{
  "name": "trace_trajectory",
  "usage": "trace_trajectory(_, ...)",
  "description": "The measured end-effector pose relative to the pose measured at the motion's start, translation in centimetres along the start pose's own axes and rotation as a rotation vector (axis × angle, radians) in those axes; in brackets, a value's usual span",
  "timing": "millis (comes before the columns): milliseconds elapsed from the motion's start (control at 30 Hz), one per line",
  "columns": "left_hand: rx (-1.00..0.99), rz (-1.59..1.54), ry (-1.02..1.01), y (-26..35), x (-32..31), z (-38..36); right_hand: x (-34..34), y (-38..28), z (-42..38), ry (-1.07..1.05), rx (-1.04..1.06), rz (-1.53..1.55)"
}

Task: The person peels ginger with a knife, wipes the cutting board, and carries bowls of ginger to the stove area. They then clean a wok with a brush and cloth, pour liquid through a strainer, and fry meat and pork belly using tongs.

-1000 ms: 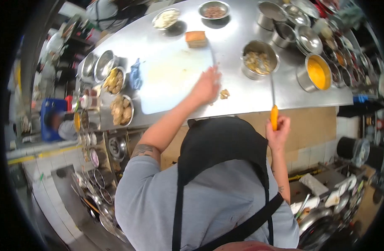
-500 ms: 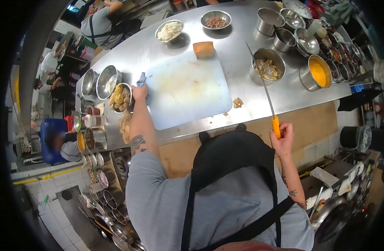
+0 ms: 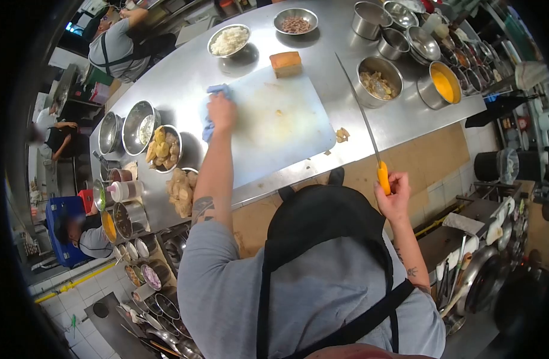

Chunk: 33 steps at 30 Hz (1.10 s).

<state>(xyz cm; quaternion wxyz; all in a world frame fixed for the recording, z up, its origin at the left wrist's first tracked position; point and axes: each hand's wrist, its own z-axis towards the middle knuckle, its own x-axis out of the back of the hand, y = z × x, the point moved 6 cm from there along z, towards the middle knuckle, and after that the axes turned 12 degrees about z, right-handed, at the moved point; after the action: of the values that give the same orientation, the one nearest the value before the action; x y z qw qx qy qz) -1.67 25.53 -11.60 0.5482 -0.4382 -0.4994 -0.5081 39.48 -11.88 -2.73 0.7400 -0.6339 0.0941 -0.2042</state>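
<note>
Left hand (image 3: 221, 113) bunches the cloth (image 3: 219, 89) at the left edge of the board (image 3: 268, 143); right hand (image 3: 394, 197) holds the knife (image 3: 382, 173) across the tabletop's (image 3: 325, 78) near edge: a distracted twist could knock the pot (image 3: 379, 64).

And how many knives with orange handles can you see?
1: the knife in the right hand, reaching out over the table. There could be others hidden from view.

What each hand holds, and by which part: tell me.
The right hand holds the long-bladed knife by its orange handle. The left hand holds the blue cloth around its middle; parts show above and below.
</note>
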Motion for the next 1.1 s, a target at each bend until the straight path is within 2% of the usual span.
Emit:
trace_trajectory(67, -0.309, -0.090, 0.084, 5.7, 0.6, -2.6, -0.1, 0.1, -0.4, 0.007, 0.004, 0.005)
trace_trajectory(100, -0.275, -0.239, 0.028, 8.1, -1.7, -3.5, -0.2, 0.1, -0.5, 0.010, 0.005, 0.010)
trace_trajectory(133, -0.312, -0.339, 0.025, 11.6, -1.1, -6.3, -0.3, 0.2, -0.6, 0.012, 0.007, 0.016)
trace_trajectory(167, -0.353, -0.301, -0.253, 15.5, -0.7, -8.7, -0.4, 0.1, -0.6, 0.019, 0.013, 0.036)
trace_trajectory(233, -0.630, -0.570, -0.285, 21.4, -0.1, -14.7, -0.4, -0.1, -0.4, 0.032, 0.027, 0.073)
trace_trajectory(267, -0.881, -0.728, -0.395, 24.2, 0.1, -16.9, -0.4, -0.3, -0.3, 0.027, 0.038, 0.083)
trace_trajectory(300, -0.923, -0.688, -0.540, 25.8, 3.6, -18.2, -0.2, -0.7, -0.1, 0.026, 0.049, 0.090)
trace_trajectory(400, -0.814, -0.749, -0.067, 27.9, 4.8, -13.4, 0.7, -1.7, 0.1, 0.042, 0.059, 0.083)
trace_trajectory(467, -0.635, -0.590, 0.072, 27.6, 5.9, -9.5, 1.2, -1.6, -0.3, 0.062, 0.047, 0.098)
trace_trajectory(567, -0.670, -0.016, -0.209, 28.3, 1.0, -8.6, 1.3, -1.2, -0.8, 0.088, 0.044, 0.144)
trace_trajectory(667, -0.869, 0.325, -0.204, 29.3, 0.9, -13.0, 1.3, -1.4, -1.1, 0.095, 0.072, 0.155)
trace_trajectory(733, -0.966, 0.250, -0.276, 30.1, 0.3, -16.3, 1.7, -1.3, -1.7, 0.101, 0.052, 0.151)
trace_trajectory(800, -0.917, 0.025, -0.239, 30.9, -6.0, -20.6, 2.0, -1.3, -1.4, 0.101, 0.066, 0.132)
trace_trajectory(867, -1.255, 0.204, -0.281, 30.5, -0.7, -28.2, 2.1, -1.1, -1.2, 0.108, 0.080, 0.141)
trace_trajectory(933, -1.390, 0.155, -0.752, 29.6, 2.3, -31.1, 2.2, -0.6, -0.9, 0.120, 0.082, 0.172)
trace_trajectory(967, -1.388, 0.205, -0.686, 29.3, 1.8, -30.7, 2.1, -0.7, -0.7, 0.119, 0.079, 0.183)
trace_trajectory(1067, -1.239, -0.118, -0.195, 28.6, 6.0, -27.2, 1.7, -0.7, -0.5, 0.091, 0.058, 0.210)
trace_trajectory(1100, -1.289, -0.138, -0.089, 28.1, 6.1, -27.1, 1.5, -0.5, -0.4, 0.076, 0.053, 0.217)
